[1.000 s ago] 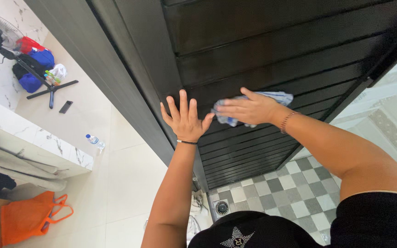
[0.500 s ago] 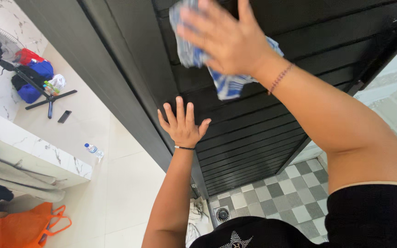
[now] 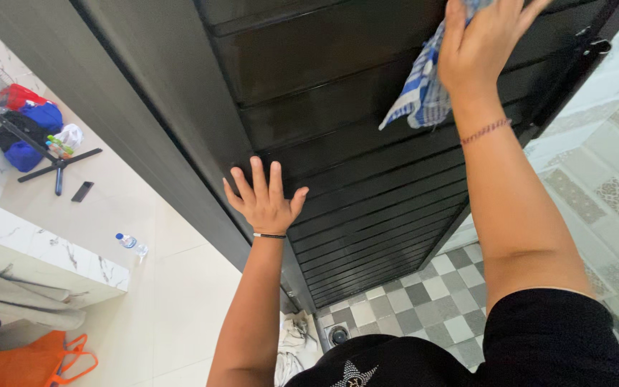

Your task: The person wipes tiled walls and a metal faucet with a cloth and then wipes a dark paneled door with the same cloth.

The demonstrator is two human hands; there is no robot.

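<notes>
A dark slatted door (image 3: pixel 338 143) fills the middle of the view. My left hand (image 3: pixel 263 197) lies flat against its left edge, fingers spread, a thin black band on the wrist. My right hand (image 3: pixel 485 43) presses a blue-and-white checked cloth (image 3: pixel 420 89) against the upper slats near the top right; a reddish string bracelet circles that wrist. Part of the cloth hangs loose below my palm.
Grey checked floor tiles (image 3: pixel 424 301) with a round drain (image 3: pixel 338 335) lie below the door. On the left pale floor are a small water bottle (image 3: pixel 129 242), a fan stand (image 3: pixel 55 161) with bags, a marble-topped ledge (image 3: pixel 37 251) and an orange bag (image 3: pixel 34 362).
My right hand has carried the cloth up the door from the middle slats to the upper right. The left hand has stayed flat on the door's edge.
</notes>
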